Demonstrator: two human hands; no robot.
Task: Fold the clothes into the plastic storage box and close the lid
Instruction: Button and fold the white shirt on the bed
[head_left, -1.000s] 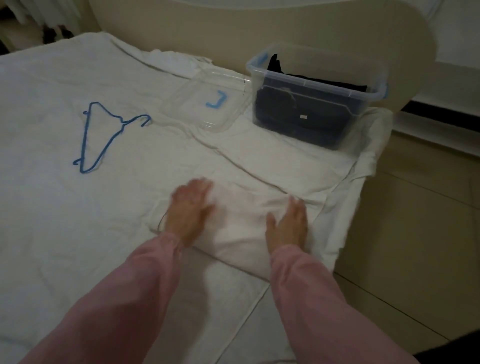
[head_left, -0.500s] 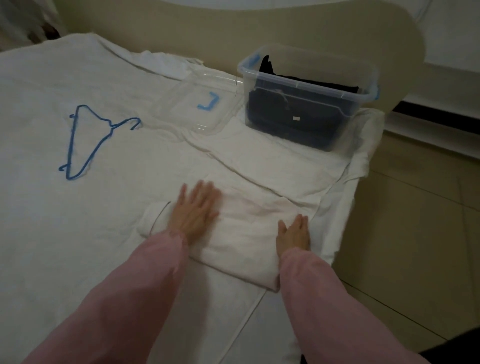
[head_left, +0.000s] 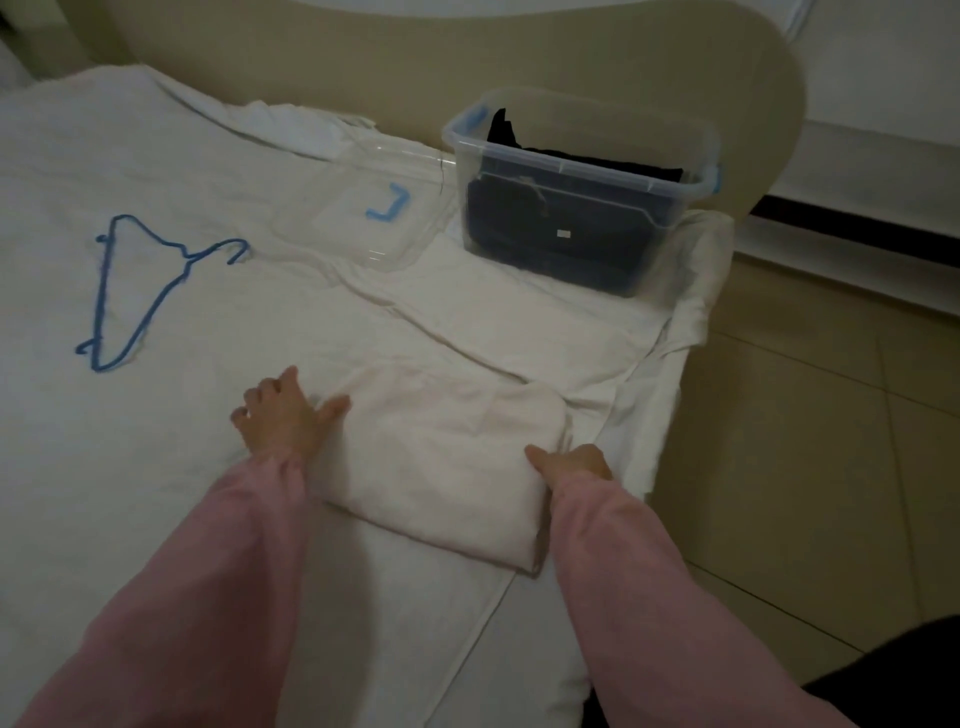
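A folded white garment (head_left: 452, 457) lies on the white bed sheet near the bed's right edge. My left hand (head_left: 285, 423) grips its left side, thumb on top and fingers curled at the edge. At the right side, my right hand (head_left: 574, 462) holds it with the thumb on top and the fingers tucked out of sight below. Beyond it stands the clear plastic storage box (head_left: 571, 169) with blue latches, open, with dark clothes (head_left: 550, 234) inside. Its clear lid (head_left: 358, 228) lies flat on the bed just left of the box.
A blue wire hanger (head_left: 140, 291) lies on the sheet at the left. The beige headboard (head_left: 415, 78) rises behind the box. The bed ends right of the garment, with tiled floor (head_left: 805, 441) below.
Both hands have slid off the top of the garment outward to its left and right sides and now hold its edges. The garment looks more compact.
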